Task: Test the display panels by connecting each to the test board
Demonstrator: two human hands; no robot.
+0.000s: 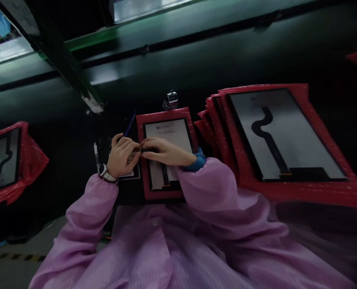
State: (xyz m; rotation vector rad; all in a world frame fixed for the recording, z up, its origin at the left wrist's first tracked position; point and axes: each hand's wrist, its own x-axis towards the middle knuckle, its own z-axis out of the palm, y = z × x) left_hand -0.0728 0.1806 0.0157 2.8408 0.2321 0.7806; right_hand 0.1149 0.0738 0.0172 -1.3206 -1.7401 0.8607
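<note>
A display panel (181, 138) with a pale back and dark edges lies on a red bubble-wrap sheet (163, 195) in front of me. Its black ribbon cable (165, 176) rises from the lower edge and passes under my right hand (163, 151). The fingers of that hand pinch a black strip, which looks like the upper part of this cable. My left hand (123, 155) is closed at the strip's left tip, thumb against fingertips. Whatever lies between those fingertips is too small to make out. Both hands meet over the panel's left edge.
At right stands a stack of red bubble-wrap sheets (305, 192) topped by another panel (305, 132). More wrapped panels (4, 160) lie far left. A metal tally counter (171, 99) sits behind the work. Near my left hand are a blue pen (130, 122) and a white pen (96, 155).
</note>
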